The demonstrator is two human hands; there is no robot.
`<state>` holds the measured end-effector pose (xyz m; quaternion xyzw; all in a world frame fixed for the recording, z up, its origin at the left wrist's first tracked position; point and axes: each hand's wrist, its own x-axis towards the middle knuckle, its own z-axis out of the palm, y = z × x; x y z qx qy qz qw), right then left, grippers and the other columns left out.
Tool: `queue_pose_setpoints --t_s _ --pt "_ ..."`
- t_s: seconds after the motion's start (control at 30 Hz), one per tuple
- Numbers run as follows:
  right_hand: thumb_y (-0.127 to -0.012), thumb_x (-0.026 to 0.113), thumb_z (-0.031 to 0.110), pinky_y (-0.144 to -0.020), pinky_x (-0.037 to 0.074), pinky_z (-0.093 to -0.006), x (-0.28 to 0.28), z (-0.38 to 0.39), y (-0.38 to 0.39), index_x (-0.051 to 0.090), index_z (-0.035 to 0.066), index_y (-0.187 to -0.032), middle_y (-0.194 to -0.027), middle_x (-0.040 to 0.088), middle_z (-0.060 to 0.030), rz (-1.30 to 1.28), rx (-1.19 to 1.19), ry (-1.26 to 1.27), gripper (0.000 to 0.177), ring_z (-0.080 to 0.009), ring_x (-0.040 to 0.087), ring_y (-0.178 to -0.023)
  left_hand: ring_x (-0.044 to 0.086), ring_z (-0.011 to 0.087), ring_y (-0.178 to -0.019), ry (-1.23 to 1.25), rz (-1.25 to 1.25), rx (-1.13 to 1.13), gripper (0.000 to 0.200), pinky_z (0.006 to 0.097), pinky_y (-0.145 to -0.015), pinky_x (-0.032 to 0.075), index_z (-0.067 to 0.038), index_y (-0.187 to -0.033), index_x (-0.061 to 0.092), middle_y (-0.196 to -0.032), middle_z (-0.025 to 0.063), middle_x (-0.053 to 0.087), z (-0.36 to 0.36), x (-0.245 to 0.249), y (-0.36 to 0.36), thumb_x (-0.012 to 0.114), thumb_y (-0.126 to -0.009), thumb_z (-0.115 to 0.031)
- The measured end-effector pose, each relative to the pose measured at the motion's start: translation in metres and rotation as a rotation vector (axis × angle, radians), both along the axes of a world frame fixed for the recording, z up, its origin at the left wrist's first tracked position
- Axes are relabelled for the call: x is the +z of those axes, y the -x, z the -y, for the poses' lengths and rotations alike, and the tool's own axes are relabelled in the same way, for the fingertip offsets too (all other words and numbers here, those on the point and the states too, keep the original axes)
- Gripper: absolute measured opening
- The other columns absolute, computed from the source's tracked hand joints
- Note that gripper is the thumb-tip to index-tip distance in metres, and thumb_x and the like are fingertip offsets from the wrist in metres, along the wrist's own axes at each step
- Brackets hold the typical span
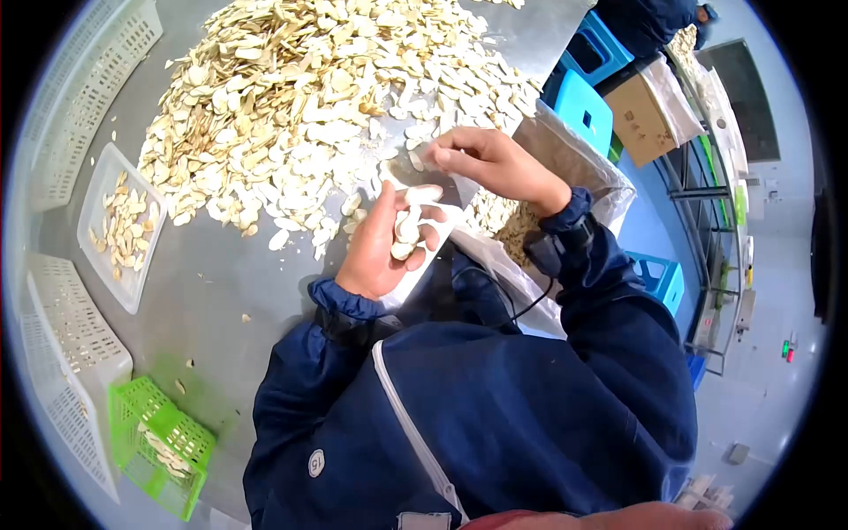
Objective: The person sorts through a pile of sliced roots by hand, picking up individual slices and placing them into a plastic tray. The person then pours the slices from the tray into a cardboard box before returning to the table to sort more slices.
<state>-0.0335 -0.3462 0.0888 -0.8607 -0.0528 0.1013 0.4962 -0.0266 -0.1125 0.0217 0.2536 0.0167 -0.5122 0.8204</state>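
Observation:
Pale flat slices lie in a large pile [283, 106] on the metal table [256, 291]. My left hand [380, 247] is cupped palm up at the near edge of the pile, its fingers curled round several slices [408, 231]. Just above and to the right, my right hand [495, 163] hangs over the pile's edge with thumb and fingertips close together. The fingertips are blurred, and whether a slice is between them cannot be made out. The two hands are apart.
On the left are a clear tray [110, 256] of slices, white baskets [79, 327] and a green basket [163, 446]. A lined container [609, 172] of slices stands beside my right arm. Blue stools [583, 110], a cardboard box [638, 119] and another person [645, 22] are at upper right.

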Motion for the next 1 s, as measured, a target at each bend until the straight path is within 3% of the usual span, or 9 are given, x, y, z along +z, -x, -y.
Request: queue_pose_setpoints --t_s 0.1,0.23,0.33,0.37,0.47,0.57,0.67,0.83,1.0 --pt "-0.096 0.068 0.021 -0.089 0.056 -0.0400 -0.019 -0.007 -0.013 0.076 0.011 -0.116 -0.113 0.071 -0.0125 0.510 -0.045 0.542 0.023 -0.0336 0.068 -0.104 0.055 0.0095 -0.069 -0.025 0.044 0.005 0.050 0.0197 -0.044 0.036 0.003 -0.129 0.057 -0.101 0.0083 0.064 -0.002 -0.001 0.000 0.041 -0.114 -0.042" --pt "-0.092 0.069 0.016 -0.089 0.056 -0.0421 -0.030 -0.014 -0.004 0.076 0.010 -0.107 -0.107 0.072 -0.0106 0.561 0.068 0.425 0.018 -0.0326 0.068 -0.101 0.050 0.0082 -0.069 0.007 0.099 -0.034 0.033 0.0188 -0.045 0.032 0.001 -0.124 0.058 -0.097 0.0042 0.058 -0.006 -0.002 0.000 0.050 -0.111 -0.028" --pt "-0.086 0.069 0.011 -0.087 0.056 -0.0420 -0.014 0.011 0.005 0.076 0.010 -0.101 -0.102 0.072 -0.0094 0.474 0.008 0.544 0.016 -0.0325 0.069 -0.097 0.050 0.0081 -0.070 -0.001 0.151 -0.046 0.032 0.0185 -0.045 0.032 0.001 -0.124 0.059 -0.098 0.0040 0.056 -0.006 -0.001 0.000 0.049 -0.112 -0.028" --pt "-0.082 0.069 0.008 -0.082 0.057 -0.0422 -0.019 0.020 0.003 0.076 0.009 -0.096 -0.097 0.072 -0.0091 0.554 -0.024 0.641 0.016 -0.0329 0.069 -0.091 0.050 0.0081 -0.070 -0.006 0.151 -0.042 0.033 0.0184 -0.045 0.032 0.001 -0.124 0.059 -0.099 0.0040 0.056 -0.006 0.000 0.000 0.049 -0.112 -0.028" --pt "-0.089 0.069 0.013 -0.077 0.056 -0.0444 -0.013 0.019 -0.004 0.076 0.010 -0.099 -0.095 0.072 -0.0100 0.461 -0.141 0.637 0.013 -0.0335 0.069 -0.088 0.050 0.0082 -0.071 -0.015 0.144 -0.032 0.033 0.0181 -0.045 0.032 0.000 -0.124 0.059 -0.101 0.0040 0.056 -0.004 0.003 0.001 0.050 -0.111 -0.028" --pt "-0.093 0.068 0.022 -0.080 0.055 -0.0450 -0.021 0.003 -0.035 0.076 0.011 -0.100 -0.096 0.072 -0.0092 0.557 -0.194 0.634 0.015 -0.0327 0.069 -0.090 0.051 0.0084 -0.071 -0.008 0.127 -0.016 0.034 0.0180 -0.046 0.032 0.000 -0.123 0.060 -0.102 0.0040 0.056 -0.004 0.002 0.002 0.051 -0.110 -0.030" --pt "-0.094 0.069 0.025 -0.080 0.054 -0.0444 -0.039 -0.002 -0.062 0.076 0.012 -0.108 -0.098 0.072 -0.0104 0.697 -0.151 0.892 0.020 -0.0335 0.068 -0.089 0.051 0.0086 -0.072 -0.001 0.118 -0.011 0.034 0.0180 -0.046 0.032 0.000 -0.123 0.060 -0.102 0.0040 0.057 -0.006 0.003 0.000 0.052 -0.110 -0.030" --pt "-0.094 0.070 0.029 -0.077 0.056 -0.0430 -0.038 -0.002 -0.051 0.074 0.009 -0.107 -0.091 0.071 -0.0106 0.516 -0.125 0.822 0.025 -0.0318 0.069 -0.087 0.052 0.0089 -0.072 0.006 0.127 -0.020 0.034 0.0179 -0.046 0.033 0.000 -0.124 0.060 -0.101 0.0041 0.057 -0.005 0.003 -0.001 0.052 -0.110 -0.030" --pt "-0.094 0.070 0.023 -0.076 0.056 -0.0409 -0.029 0.003 -0.027 0.073 0.008 -0.108 -0.092 0.070 -0.0122 0.439 -0.165 0.581 0.021 -0.0325 0.070 -0.088 0.051 0.0087 -0.072 -0.009 0.114 -0.035 0.033 0.0180 -0.045 0.033 0.001 -0.124 0.059 -0.099 0.0038 0.058 -0.004 0.003 -0.001 0.050 -0.110 -0.028"
